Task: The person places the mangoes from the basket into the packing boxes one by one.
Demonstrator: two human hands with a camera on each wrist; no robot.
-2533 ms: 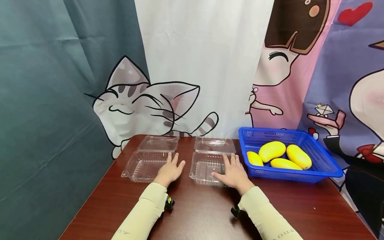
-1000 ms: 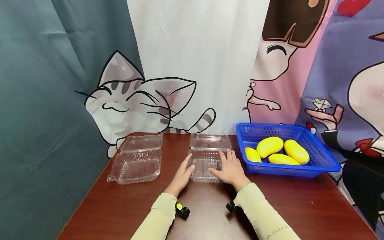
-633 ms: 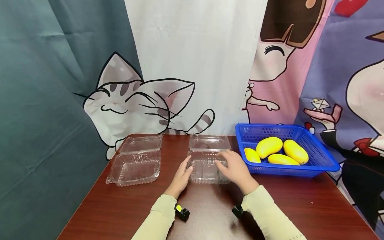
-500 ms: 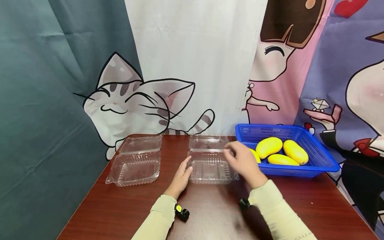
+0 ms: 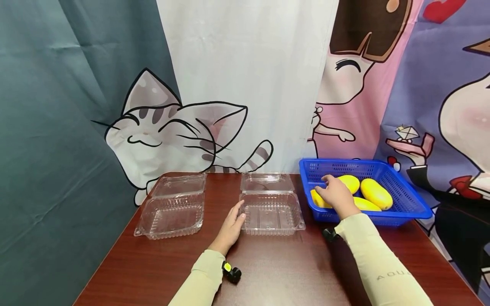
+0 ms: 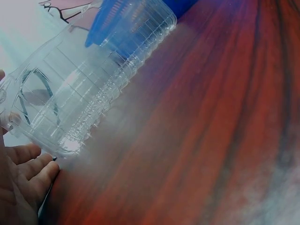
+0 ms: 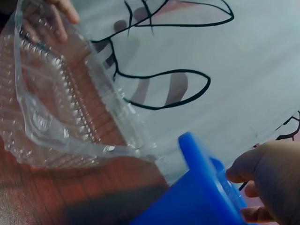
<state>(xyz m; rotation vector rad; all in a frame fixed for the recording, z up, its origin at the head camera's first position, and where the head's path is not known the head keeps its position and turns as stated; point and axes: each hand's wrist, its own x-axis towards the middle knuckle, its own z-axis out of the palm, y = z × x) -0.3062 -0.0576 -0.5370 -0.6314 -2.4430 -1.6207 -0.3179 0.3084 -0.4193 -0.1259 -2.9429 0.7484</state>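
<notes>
My left hand point(image 5: 231, 223) rests with fingers fairly straight against the left side of a clear plastic clamshell box point(image 5: 268, 212). The box lies unfolded on the table, its lid laid back. In the left wrist view the fingertips of the left hand point(image 6: 28, 173) meet the corner of the box point(image 6: 84, 89). Over the near left part of a blue plastic basket point(image 5: 417, 212) hovers my right hand point(image 5: 338, 196), fingers loosely bent and holding nothing. Beneath it a yellow mango point(image 5: 318, 199) is partly hidden; several more mangoes, one of them a plump mango point(image 5: 376, 194), lie farther right.
Another unfolded clear clamshell box point(image 5: 176, 214) stands to the left of the left hand. The dark red wooden table point(image 5: 268, 272) meets a printed cartoon curtain point(image 5: 260, 85) behind it. The basket's raised rim stands higher than the table at the right.
The left hand has moved from the left box to the right one; the left box now sits farther left. The right hand has left the right box and moved over the basket.
</notes>
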